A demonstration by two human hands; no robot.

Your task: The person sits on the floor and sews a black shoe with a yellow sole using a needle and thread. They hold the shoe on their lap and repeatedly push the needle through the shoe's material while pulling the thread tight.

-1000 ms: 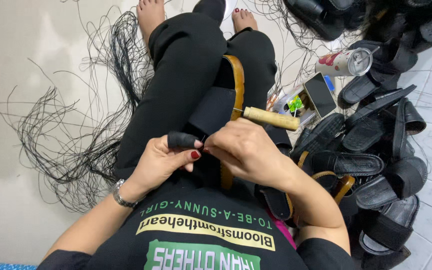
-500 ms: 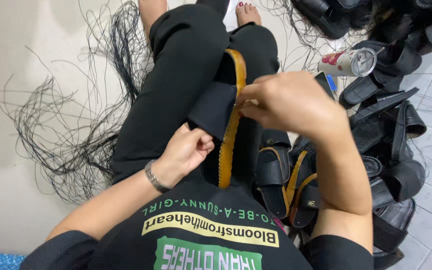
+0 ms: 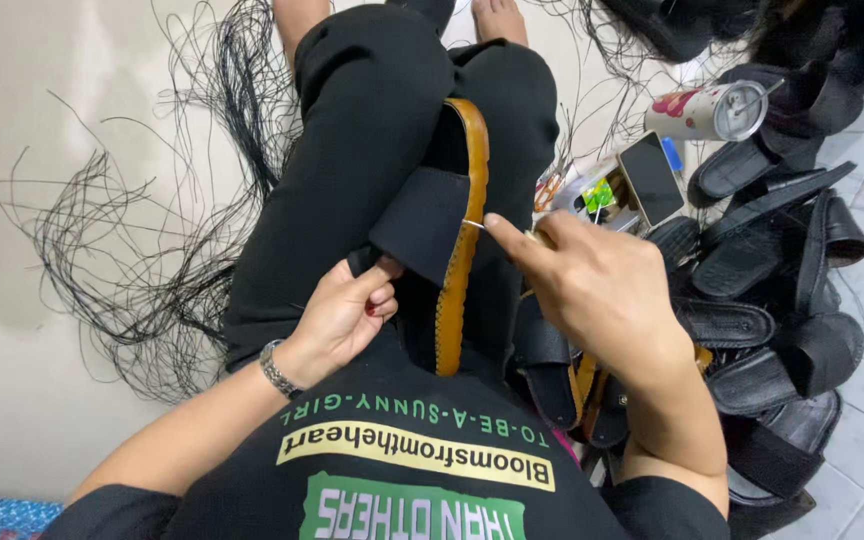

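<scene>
A sandal [image 3: 457, 220] with a tan sole edge and a wide black strap lies on its side across my lap, on black trousers. My left hand [image 3: 344, 312] pinches the near edge of the black strap. My right hand [image 3: 584, 282] is closed around a wooden-handled awl, mostly hidden in the fist. Its thin metal tip [image 3: 472, 224] touches the tan sole edge where the strap meets it.
Loose black thread [image 3: 122, 250] is tangled over the pale floor at left. A heap of black sandals [image 3: 772, 300] fills the right side. A drink can [image 3: 704, 110] and a dark phone [image 3: 650, 178] lie beyond my right hand, with two bare feet at the top.
My right hand has come down from higher over the sandal and the awl tip now meets the sole edge. The left hand has stayed on the strap.
</scene>
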